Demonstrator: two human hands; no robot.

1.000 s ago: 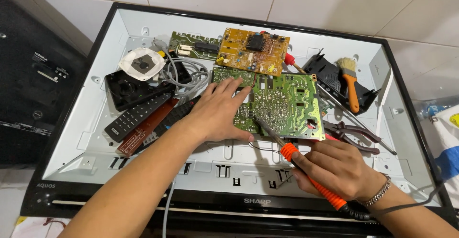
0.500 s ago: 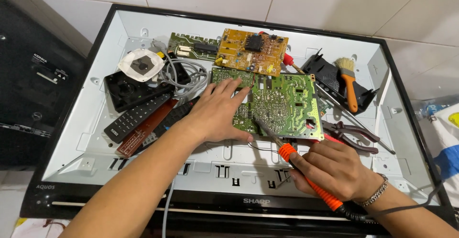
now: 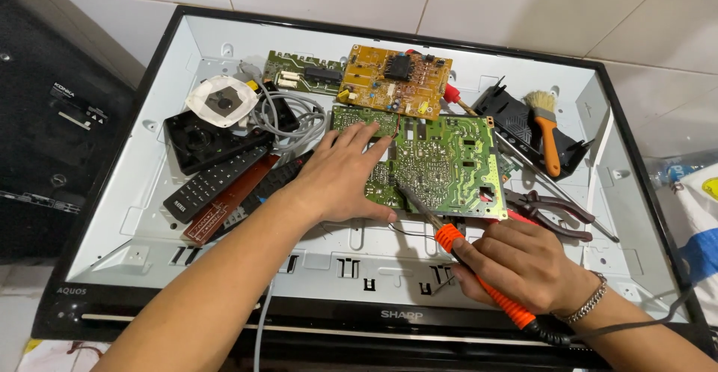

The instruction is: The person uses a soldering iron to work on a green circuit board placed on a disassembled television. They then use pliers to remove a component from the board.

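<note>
1. White tiles surround an opened television back panel [image 3: 134,215].
2. Left hand [image 3: 340,177] lies flat, released, on the green circuit board [image 3: 449,166]; right hand [image 3: 523,263] beside it grasps an orange soldering iron [image 3: 479,278], tip touching that board.

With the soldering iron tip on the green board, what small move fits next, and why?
Probably keep the tip in place briefly: the right hand holds the soldering iron with its tip on the green circuit board, which the left hand presses flat.
</note>
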